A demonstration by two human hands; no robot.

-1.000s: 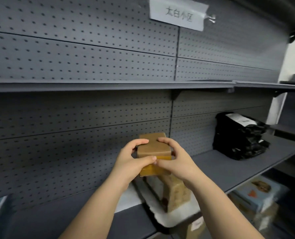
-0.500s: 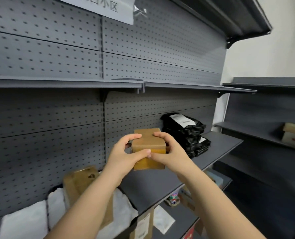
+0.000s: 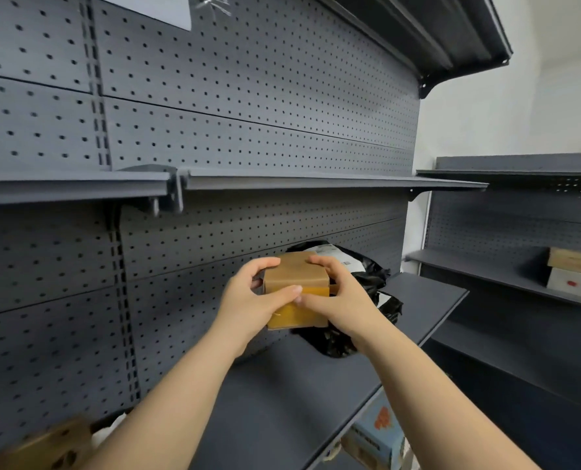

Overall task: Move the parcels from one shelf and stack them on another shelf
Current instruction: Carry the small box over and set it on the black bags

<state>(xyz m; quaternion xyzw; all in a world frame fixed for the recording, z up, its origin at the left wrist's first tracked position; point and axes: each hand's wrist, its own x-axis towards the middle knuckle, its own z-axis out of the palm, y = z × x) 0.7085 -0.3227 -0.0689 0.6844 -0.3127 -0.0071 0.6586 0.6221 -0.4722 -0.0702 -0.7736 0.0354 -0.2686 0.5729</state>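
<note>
A small brown cardboard parcel (image 3: 296, 278) with yellow tape on its front is held in the air between both hands. My left hand (image 3: 252, 296) grips its left side, thumb across the front. My right hand (image 3: 336, 296) grips its right side, fingers over the top edge. The parcel hangs above a dark grey shelf (image 3: 282, 401), just in front of a heap of black plastic-bagged parcels (image 3: 370, 276) that lies on the same shelf. My hands and the box hide part of that heap.
A pegboard wall (image 3: 248, 113) backs the shelves. An upper shelf (image 3: 316, 179) runs above my hands. A blurred brown box (image 3: 51, 446) sits at the lower left. Boxes (image 3: 574, 273) stand on a side shelf at the right. A blue box (image 3: 377, 432) lies on the level below.
My view has swung right along the shelving. The parcel, held in both hands the whole time, now sits close in front of the black bags. The brown and white parcels have slid off left.
</note>
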